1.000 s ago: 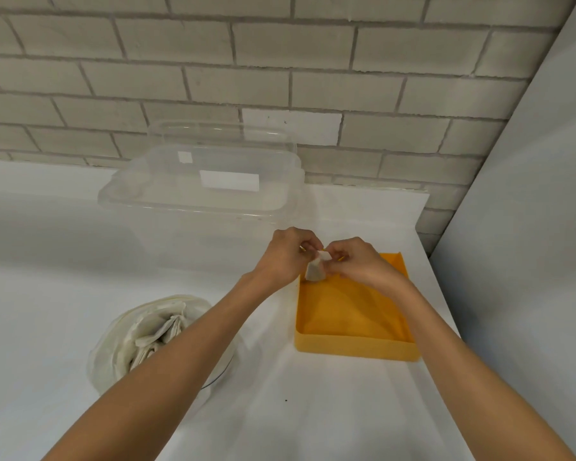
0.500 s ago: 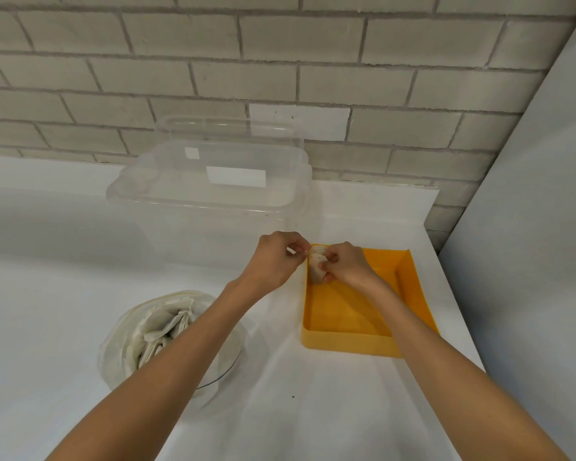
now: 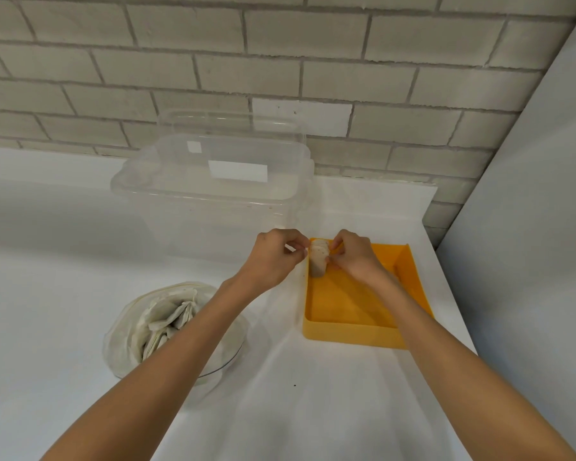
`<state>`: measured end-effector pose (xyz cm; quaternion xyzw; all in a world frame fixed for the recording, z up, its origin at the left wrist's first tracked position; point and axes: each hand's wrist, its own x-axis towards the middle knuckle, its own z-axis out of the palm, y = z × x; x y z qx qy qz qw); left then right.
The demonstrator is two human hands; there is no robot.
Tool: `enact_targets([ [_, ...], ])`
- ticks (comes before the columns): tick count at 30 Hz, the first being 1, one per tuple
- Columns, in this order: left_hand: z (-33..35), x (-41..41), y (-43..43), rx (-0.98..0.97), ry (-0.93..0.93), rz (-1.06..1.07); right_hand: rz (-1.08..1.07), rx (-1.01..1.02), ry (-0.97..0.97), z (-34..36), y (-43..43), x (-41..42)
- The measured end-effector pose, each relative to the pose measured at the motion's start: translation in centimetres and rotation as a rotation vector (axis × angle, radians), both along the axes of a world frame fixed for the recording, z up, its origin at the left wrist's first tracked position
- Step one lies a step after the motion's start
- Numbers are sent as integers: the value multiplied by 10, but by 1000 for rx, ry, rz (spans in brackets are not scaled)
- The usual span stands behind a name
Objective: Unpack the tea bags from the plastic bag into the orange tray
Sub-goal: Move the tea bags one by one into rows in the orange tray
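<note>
While the right hand [image 3: 354,257] pinches a little stack of tea bags [image 3: 319,259] between thumb and fingertips, the stack stands on end at the far left corner of the orange tray [image 3: 350,336], inside the rim. Can't really tell if its bottom edge touches the tray floor. The left hand [image 3: 273,257] is curled up just beside it, thumb and forefinger pressed together right at the stack's left edge, and honestly I can't tell whether they've got hold of any of it. Over on the near left the plastic bag [image 3: 130,331] sits open on the white table [image 3: 313,410] with more pale bags bunched inside, partly hidden by the left forearm. A big clear bin [image 3: 213,194] stands behind the hands, against the brick wall [image 3: 379,61].
</note>
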<state>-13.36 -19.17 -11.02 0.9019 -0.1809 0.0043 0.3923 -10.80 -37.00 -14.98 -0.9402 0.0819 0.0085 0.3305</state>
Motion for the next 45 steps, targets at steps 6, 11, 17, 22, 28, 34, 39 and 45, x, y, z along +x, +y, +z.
enact_targets([
  [6,16,-15,19,-61,32,-62,97,-118,-142,39,6,-19],
  [11,35,-34,64,-78,115,-100,260,-8,-236,86,46,-55],
  [17,35,-50,127,4,162,-49,466,65,-139,83,113,-84],
  [22,18,-59,162,43,212,13,564,12,-22,52,157,-95],
  [28,-2,-71,188,9,270,53,500,-201,82,29,195,-121],
  [34,-12,-77,202,-58,316,37,361,-216,50,24,203,-127],
  [39,-15,-81,209,-152,366,24,183,101,49,30,191,-127],
  [45,-17,-81,215,-214,425,-57,64,650,52,42,180,-139],
])
